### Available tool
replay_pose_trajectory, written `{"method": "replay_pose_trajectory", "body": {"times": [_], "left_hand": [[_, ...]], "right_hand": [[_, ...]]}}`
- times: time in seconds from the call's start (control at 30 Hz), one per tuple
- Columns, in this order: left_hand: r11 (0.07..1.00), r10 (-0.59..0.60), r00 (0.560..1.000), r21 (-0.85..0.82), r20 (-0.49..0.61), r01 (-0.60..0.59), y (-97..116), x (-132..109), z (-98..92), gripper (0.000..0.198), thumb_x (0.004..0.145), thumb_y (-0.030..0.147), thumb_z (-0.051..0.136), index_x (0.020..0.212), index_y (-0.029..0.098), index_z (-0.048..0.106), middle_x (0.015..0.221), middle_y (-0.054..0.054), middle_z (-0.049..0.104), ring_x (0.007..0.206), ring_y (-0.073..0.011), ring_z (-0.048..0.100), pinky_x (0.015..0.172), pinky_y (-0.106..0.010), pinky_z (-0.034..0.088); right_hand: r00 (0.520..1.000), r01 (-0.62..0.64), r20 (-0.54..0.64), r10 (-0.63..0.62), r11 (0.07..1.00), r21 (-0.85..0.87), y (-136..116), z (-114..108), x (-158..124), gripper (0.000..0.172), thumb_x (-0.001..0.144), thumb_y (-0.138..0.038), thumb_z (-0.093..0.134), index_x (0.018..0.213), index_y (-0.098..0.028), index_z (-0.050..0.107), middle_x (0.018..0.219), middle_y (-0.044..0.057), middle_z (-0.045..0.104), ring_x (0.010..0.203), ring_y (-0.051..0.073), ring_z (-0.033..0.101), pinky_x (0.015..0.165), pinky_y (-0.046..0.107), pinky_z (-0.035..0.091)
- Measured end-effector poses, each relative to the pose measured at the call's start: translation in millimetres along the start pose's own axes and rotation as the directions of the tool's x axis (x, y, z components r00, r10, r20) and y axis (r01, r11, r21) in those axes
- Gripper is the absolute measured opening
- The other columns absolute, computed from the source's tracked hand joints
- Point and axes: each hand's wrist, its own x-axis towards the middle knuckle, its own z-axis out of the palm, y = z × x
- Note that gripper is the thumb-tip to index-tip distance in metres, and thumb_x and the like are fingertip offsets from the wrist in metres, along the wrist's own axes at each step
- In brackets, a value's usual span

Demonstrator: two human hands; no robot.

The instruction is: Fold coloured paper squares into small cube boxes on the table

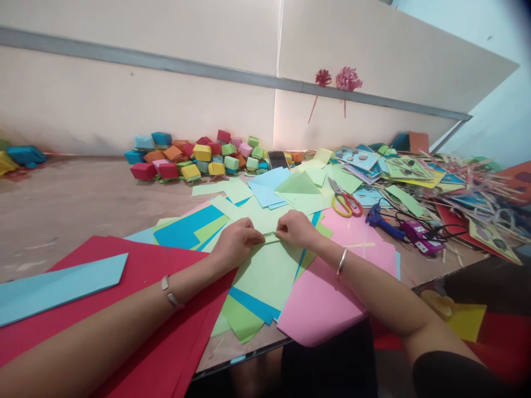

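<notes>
A narrow folded strip of pale green paper stretches between my two hands. The fingers of my left hand pinch its left end, and those of my right hand pinch its right end. Beneath them lies a pale green paper sheet on top of blue and brighter green sheets. Pink paper spreads below my right forearm. Large red sheets lie under my left forearm, with a light blue strip across them.
Scissors with red and yellow handles lie beyond my right hand, beside a blue glue gun and a purple power strip. Small coloured paper boxes are heaped along the wall, near a phone. Decorated cards clutter the right.
</notes>
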Motion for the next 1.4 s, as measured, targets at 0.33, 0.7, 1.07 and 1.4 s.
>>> {"method": "replay_pose_trajectory", "body": {"times": [0.33, 0.7, 1.07, 1.4], "left_hand": [[0.882, 0.09, 0.958, 0.426, 0.271, -0.203, 19, -3, -10.2, 0.032, 0.091, 0.012, 0.047, 0.09, 0.018, 0.078, 0.078, -0.007, 0.059, 0.081, -0.0219, 0.054, 0.073, -0.033, 0.043], [0.702, -0.032, 0.869, 0.63, 0.495, -0.333, 49, -8, -15.4, 0.028, 0.087, 0.001, 0.047, 0.089, 0.01, 0.073, 0.081, -0.011, 0.065, 0.076, -0.0228, 0.062, 0.066, -0.034, 0.042], [0.627, -0.013, 0.876, 0.686, 0.482, -0.369, 62, -18, -14.8, 0.029, 0.084, -0.005, 0.047, 0.082, 0.008, 0.073, 0.08, -0.014, 0.067, 0.072, -0.0248, 0.064, 0.062, -0.035, 0.04], [0.57, 0.225, 0.89, 0.687, 0.395, -0.45, 42, -16, -9.0, 0.036, 0.082, -0.008, 0.042, 0.071, 0.01, 0.072, 0.069, -0.013, 0.066, 0.063, -0.0252, 0.063, 0.058, -0.035, 0.038]], "right_hand": [[0.989, 0.124, 0.129, -0.073, 0.884, -0.45, -20, -9, -5, 0.015, 0.092, -0.015, 0.057, 0.092, -0.015, 0.073, 0.091, 0.01, 0.07, 0.095, 0.022, 0.054, 0.07, 0.032, 0.032], [0.894, 0.404, 0.404, -0.192, 0.736, -0.543, -62, 0, -45, 0.025, 0.089, -0.002, 0.046, 0.09, -0.008, 0.07, 0.093, 0.017, 0.065, 0.088, 0.025, 0.059, 0.068, 0.035, 0.036], [0.875, 0.279, 0.483, 0.043, 0.77, -0.574, -63, -22, -30, 0.025, 0.081, 0.004, 0.053, 0.08, -0.011, 0.072, 0.089, 0.017, 0.073, 0.085, 0.025, 0.067, 0.071, 0.036, 0.046], [0.975, 0.22, -0.048, -0.215, 0.961, 0.168, -4, -139, -66, 0.027, 0.095, -0.019, 0.052, 0.111, -0.016, 0.074, 0.092, 0.006, 0.076, 0.078, 0.012, 0.068, 0.073, 0.025, 0.049]]}}
